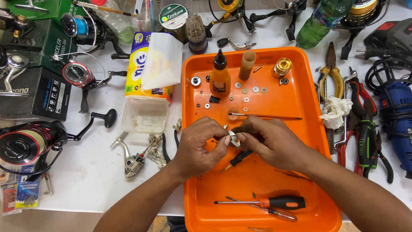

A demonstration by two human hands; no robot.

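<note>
Both hands are pinched shut on the same little thing: the left hand (201, 144) and the right hand (267, 141) meet over the middle of the orange tray (300, 111), fingertips closed around a small silvery metal part (233, 138) with something dark behind it. I can't tell exactly what the part is, it's mostly hidden by fingers.

My read is this is mid fiddly fitting or taking-apart work on that part, held just above the tray floor. Whatever comes after looks like it needs a steady pinch and tiny finger moves, since a slip would drop it among the loose bits.

Around the tray: toward its far end sit an orange dropper bottle (219, 77), a tan tube (247, 64), a gold knob (281, 66) and a scatter of washers (251, 90), with a thin brush (266, 116) lying crosswise just beyond the hands. At the near end lies a screwdriver with an orange and black handle (274, 202). Another small black-handled tool (238, 159) lies right under the hands.

Left of the tray there's a clear plastic tub (145, 116), a yellow tissue pack (150, 64) and several fishing reels (30, 144). Right of it, pliers (365, 137), a crumpled rag (334, 111) and a blue power drill (397, 111).

The main clutter close in is the brush and the washers.
</note>
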